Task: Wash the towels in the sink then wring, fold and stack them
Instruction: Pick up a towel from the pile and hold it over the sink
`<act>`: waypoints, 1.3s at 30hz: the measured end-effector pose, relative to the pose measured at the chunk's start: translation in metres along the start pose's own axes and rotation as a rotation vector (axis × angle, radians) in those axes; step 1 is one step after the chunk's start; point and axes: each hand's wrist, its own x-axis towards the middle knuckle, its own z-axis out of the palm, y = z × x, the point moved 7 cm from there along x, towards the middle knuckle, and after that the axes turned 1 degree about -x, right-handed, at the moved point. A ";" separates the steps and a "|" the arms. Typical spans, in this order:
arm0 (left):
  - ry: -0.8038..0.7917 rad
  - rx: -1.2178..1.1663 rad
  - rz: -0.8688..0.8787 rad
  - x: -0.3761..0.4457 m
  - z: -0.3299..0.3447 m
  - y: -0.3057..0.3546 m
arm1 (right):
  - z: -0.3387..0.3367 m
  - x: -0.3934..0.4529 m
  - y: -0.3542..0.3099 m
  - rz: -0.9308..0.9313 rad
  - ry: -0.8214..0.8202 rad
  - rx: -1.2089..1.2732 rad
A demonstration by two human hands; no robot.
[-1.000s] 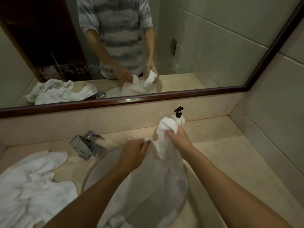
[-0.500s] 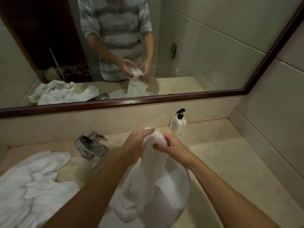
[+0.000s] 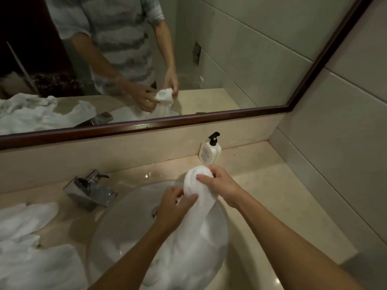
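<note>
Both hands are gripping a bunched white cotton towel [image 3: 196,197] over the round white basin [image 3: 129,216] at frame centre: left hand [image 3: 173,208] clutching lower, right hand [image 3: 222,187] pinching its top (other towels [image 3: 31,254] lying lower left on the worktop).

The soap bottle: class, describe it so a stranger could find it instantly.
Start at the mirror and drop to the counter below it. The soap bottle stands upright against the back ledge, behind the right hand: the only white bottle, with a black pump.

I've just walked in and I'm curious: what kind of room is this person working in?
Most likely a bathroom, perhaps a hotel's: a round sink with a chrome faucet, a wide mirror above, and a soap dispenser on the counter.
</note>
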 end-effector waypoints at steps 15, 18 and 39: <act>-0.428 -0.301 -0.661 0.065 0.037 -0.011 | -0.051 0.087 0.024 0.008 -0.059 -0.137; -0.168 -0.623 -0.609 0.096 0.043 -0.008 | -0.066 0.100 0.026 -0.011 -0.003 -0.189; -0.062 -0.696 -0.616 0.199 0.072 0.028 | -0.070 0.131 -0.001 -0.753 0.267 -0.603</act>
